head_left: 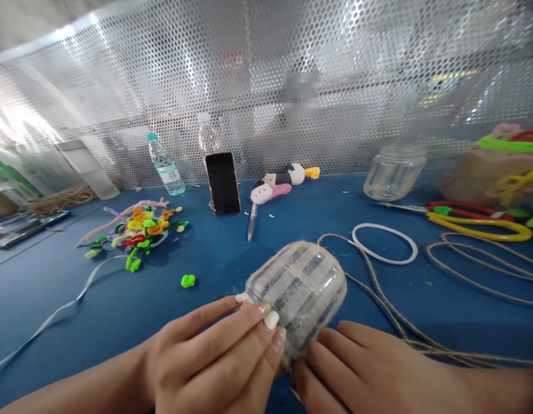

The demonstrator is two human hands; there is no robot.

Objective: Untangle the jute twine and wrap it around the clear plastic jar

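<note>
My left hand (218, 351) is closed on a clear plastic jar (305, 282) with pale, frayed-looking strips along its side. The jar is tilted, its base pointing away from me, and the fingers press on its near left side. Against its lower right edge rests my right hand (361, 368), fingers curled in; what they hold is hidden. The jar's mouth is mostly covered by my hands. Brown twine (374, 282) runs from behind the jar to the right and passes behind my right wrist.
A white ring (384, 261), scissors (477, 221) and another clear jar (394, 172) are on the right. Coloured fuzzy pieces (141, 230) and a pale ribbon (83, 293) lie left. Behind stand a phone (223, 184) and water bottle (167, 167), beside a plush toy (283, 183) and pen (252, 223).
</note>
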